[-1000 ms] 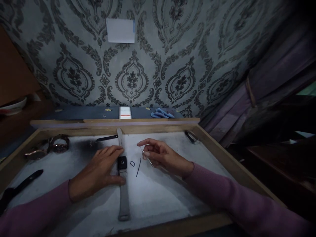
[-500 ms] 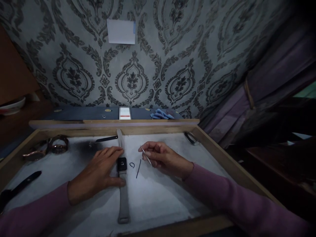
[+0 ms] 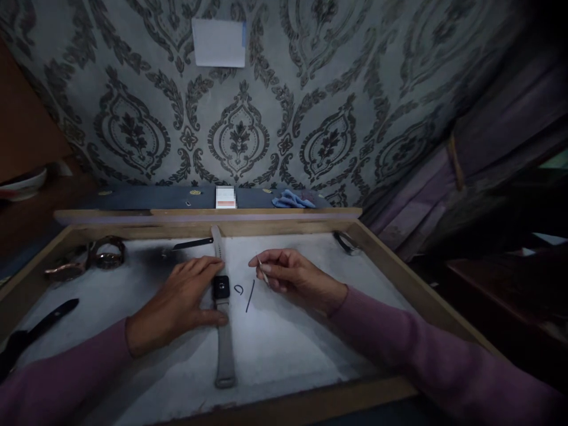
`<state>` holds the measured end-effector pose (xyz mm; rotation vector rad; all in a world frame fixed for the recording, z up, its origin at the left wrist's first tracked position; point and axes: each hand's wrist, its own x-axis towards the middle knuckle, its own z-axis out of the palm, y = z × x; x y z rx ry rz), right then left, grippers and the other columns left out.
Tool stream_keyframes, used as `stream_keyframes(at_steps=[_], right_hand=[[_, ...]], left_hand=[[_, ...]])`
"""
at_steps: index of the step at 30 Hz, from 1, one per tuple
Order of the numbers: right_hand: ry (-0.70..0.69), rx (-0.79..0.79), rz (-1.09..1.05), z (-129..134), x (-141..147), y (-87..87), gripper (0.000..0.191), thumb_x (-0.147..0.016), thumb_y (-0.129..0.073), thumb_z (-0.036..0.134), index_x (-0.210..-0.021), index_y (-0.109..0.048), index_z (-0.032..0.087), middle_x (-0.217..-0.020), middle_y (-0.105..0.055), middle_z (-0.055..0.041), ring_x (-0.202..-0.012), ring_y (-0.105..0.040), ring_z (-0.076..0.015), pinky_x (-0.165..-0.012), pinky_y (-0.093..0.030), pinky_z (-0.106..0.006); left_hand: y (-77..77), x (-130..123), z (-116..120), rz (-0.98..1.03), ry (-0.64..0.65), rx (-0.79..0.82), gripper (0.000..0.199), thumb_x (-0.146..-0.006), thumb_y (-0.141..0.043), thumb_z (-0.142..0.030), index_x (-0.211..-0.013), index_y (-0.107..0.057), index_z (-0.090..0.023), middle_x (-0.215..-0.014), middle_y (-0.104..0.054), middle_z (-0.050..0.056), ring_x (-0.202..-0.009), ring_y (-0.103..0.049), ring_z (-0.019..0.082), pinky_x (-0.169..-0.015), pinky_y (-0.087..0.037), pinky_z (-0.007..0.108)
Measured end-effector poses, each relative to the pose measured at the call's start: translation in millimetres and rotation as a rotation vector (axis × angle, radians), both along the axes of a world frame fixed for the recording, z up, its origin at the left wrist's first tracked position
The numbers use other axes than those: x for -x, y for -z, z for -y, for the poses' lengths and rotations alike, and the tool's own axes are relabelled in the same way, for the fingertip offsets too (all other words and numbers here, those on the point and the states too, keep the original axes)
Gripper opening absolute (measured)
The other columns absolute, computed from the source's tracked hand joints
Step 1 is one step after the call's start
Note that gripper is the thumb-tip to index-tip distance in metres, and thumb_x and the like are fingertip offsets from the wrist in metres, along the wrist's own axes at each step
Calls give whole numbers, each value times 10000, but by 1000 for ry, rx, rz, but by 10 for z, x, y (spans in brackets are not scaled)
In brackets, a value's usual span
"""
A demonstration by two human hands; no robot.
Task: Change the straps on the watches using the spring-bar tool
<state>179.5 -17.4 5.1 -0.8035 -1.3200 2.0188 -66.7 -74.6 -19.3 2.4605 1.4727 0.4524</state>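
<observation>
A smartwatch [image 3: 221, 287] with a grey strap [image 3: 225, 355] lies face down and stretched out in the wooden tray [image 3: 279, 228]. My left hand [image 3: 186, 299] rests against it from the left, fingertips at the upper strap and thumb on the lower strap, fingers apart. To the right, my right hand [image 3: 295, 273] pinches a thin, pointed metal tool [image 3: 262, 270] above the white surface; its exact kind is unclear. Between the hands lie a small black loop [image 3: 238, 289] and a short, straight black strip [image 3: 250, 296].
Two wristwatches [image 3: 107, 254] stand at the tray's left back, with a dark strap [image 3: 53, 319] nearer. A black strap piece [image 3: 193, 243] lies behind my left hand. Another watch [image 3: 347, 243] is in the back right corner. Beyond the rim are a phone [image 3: 226, 197] and blue cloth [image 3: 293, 199].
The scene has shifted slightly upward in view. In my right hand the metal tool has turned a little more upright. My left hand stays against the smartwatch.
</observation>
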Motion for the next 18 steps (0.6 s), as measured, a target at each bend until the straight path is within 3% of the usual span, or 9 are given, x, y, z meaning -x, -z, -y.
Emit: stream_keyframes(at_steps=[5,8,10,14,16,18], right_hand=[[-12,5,19,10,84,181,304,-649,-818,359,-783,-690,117,-634,-597,18,-476,-436,-35,-416,-248,-175],[10,-93,50,-10,154,251,349,-670,-782,447,-762,-662,132,-515,-519,56,-438,-406,-49,-424,-274,-190],[60,-204,82,-13,202,254,355,-728,-720,489,-757,-619,150,-484,-474,74,-414,-365,-51,-427,-273,-196],[120,-514,200,35,249,217,296,-869,-557,458,-758,-519,186,-545,-436,63,-464,-383,-83,-479,-326,-219],[176,-806,326,65,235,213,240,-908,-521,361,-745,-518,185,-658,-461,22,-586,-443,-114,-567,-366,-245],[178,-993,402,77,212,229,212,-935,-477,283,-750,-519,188,-700,-477,-1,-662,-471,-140,-627,-382,-267]], left_hand=[[276,95,-75,-3,-22,-83,723,-719,-661,-544,-1356,-467,-262,-1374,-540,94,-1196,-510,354,-952,-393,456],[419,136,-130,21,8,-132,735,-704,-658,-560,-1357,-472,-276,-1365,-555,85,-1194,-518,371,-941,-405,469],[436,132,-143,22,-5,-138,728,-707,-663,-541,-1356,-471,-274,-1373,-548,86,-1195,-518,373,-941,-405,473],[256,35,-94,-3,-23,-86,699,-714,-688,-499,-1334,-482,-251,-1357,-551,104,-1198,-512,357,-944,-404,458],[95,-39,-57,-23,-18,-32,712,-705,-724,-473,-1324,-479,-222,-1359,-537,116,-1224,-485,348,-965,-386,458],[-63,-107,-35,-32,-15,28,693,-710,-738,-468,-1305,-483,-221,-1338,-542,102,-1209,-487,334,-965,-385,455]])
